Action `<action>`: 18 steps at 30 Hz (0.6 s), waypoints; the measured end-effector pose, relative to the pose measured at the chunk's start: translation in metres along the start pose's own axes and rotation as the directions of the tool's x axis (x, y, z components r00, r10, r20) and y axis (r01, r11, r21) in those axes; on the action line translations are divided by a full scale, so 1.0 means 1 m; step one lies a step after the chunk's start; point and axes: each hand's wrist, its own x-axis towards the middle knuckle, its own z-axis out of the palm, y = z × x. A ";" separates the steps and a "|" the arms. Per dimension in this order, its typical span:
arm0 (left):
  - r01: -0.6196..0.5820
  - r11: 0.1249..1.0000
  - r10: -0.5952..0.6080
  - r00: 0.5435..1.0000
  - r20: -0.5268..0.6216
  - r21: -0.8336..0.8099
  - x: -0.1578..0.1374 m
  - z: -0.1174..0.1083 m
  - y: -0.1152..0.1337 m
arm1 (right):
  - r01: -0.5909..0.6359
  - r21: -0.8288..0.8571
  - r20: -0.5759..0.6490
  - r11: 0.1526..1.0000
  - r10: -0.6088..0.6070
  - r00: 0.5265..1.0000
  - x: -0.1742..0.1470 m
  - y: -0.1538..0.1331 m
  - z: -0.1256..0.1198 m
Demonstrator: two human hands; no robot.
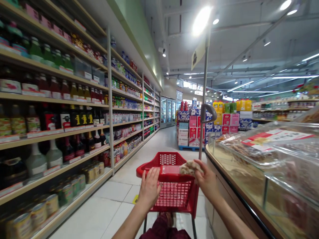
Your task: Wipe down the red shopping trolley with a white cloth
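Note:
A red plastic shopping cart stands right in front of me, its handle crossing at waist height. Over the left part of the handle my left hand is closed, fingers curled across the bar. At the handle's right end my right hand grips a crumpled beige-grey cloth, which lies against the top of the bar. The right fingertips are partly hidden by the cloth. A pale pink label panel sits on the handle between the hands.
Bottle and can shelves line the left side. On the right runs a display counter with clear plastic covers. A metal pole rises just ahead. Stacked drink cartons stand farther on, with glass-door fridges beyond the tiled aisle.

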 end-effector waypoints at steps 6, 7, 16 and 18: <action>0.006 1.000 -0.006 1.000 -0.027 -0.018 -0.001 0.000 0.009 | 0.123 -0.145 0.144 0.982 -0.102 0.984 0.012 -0.015 0.022; 0.005 1.000 -0.005 1.000 -0.024 -0.021 -0.001 0.000 0.010 | 0.166 -0.177 0.160 0.970 -0.138 0.978 0.010 -0.020 0.038; -0.008 1.000 0.009 0.996 0.091 -0.007 0.002 -0.009 0.004 | 0.473 -0.248 0.371 0.846 -0.368 0.853 0.005 -0.031 0.074; -0.010 1.000 0.011 0.996 0.088 -0.008 0.001 -0.009 0.004 | 0.444 -0.296 0.329 0.846 -0.346 0.879 0.005 -0.007 0.046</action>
